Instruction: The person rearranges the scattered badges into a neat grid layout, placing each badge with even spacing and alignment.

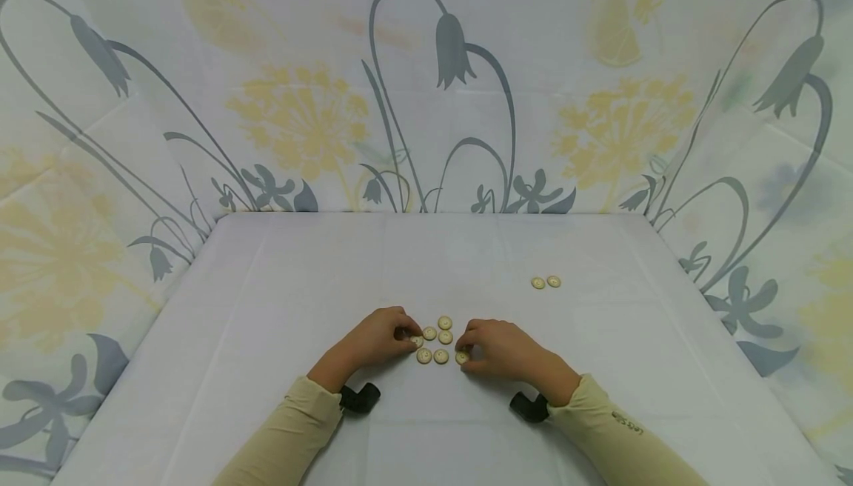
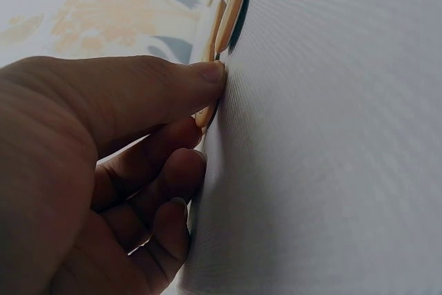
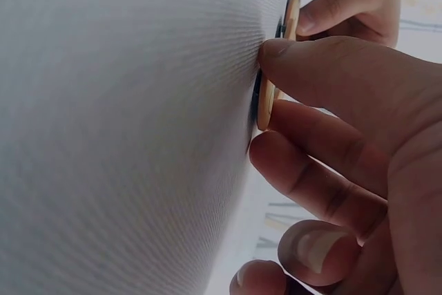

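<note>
Several round, pale wooden buttons lie close together on the white-covered table, among them an upper one (image 1: 445, 322) and a lower one (image 1: 424, 355). At the left side of this group, my left hand (image 1: 383, 338) pinches a button (image 1: 417, 341) by its edge, thumb and fingers low at the cloth. The left wrist view shows that button (image 2: 202, 116) partly hidden behind the thumb. On the group's right side, my right hand (image 1: 503, 353) holds another button (image 1: 462, 357) between thumb and fingers. Its rim (image 3: 264, 105) stands close against the cloth in the right wrist view.
Two more buttons, a left one (image 1: 537, 283) and a right one (image 1: 554, 281), lie side by side farther back on the right. A flower-printed cloth (image 1: 426, 123) hangs behind the table (image 1: 300, 264) and along both sides. Black wrist mounts (image 1: 360, 398) sit at both cuffs.
</note>
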A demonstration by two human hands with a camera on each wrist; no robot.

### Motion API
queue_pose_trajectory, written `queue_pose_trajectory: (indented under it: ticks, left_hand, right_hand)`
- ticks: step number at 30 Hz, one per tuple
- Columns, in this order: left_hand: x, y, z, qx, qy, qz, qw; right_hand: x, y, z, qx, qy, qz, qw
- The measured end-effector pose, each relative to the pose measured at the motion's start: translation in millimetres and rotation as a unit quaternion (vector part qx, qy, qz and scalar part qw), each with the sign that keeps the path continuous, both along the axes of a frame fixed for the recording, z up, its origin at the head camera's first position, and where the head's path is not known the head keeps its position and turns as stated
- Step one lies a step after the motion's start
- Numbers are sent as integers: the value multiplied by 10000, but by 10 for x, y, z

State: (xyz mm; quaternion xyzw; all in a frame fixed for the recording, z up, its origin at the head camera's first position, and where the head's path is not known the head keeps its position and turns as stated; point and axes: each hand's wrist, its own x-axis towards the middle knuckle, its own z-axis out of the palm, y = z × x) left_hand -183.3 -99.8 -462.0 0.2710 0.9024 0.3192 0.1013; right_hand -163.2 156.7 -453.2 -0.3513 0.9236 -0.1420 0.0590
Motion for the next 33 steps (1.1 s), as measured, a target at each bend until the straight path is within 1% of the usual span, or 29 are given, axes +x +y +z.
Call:
queue_pose_trajectory:
  ticks: [9, 16, 25, 33]
  left_hand:
    - [4, 0, 10, 13, -16, -7, 10000]
    - [7, 1, 20, -21, -15, 9, 10000]
    - [4, -2, 15, -14, -35, -2, 10000]
    - [-6, -4, -14, -95, 13, 39, 9999]
  right_hand:
    - [11, -6, 16, -7, -4, 0, 10000]
    - [11, -3, 7, -4, 155, 19, 9999]
    - [4, 18, 35, -15, 151, -95, 9998]
    - [-31, 61, 77, -83, 186, -213, 9996]
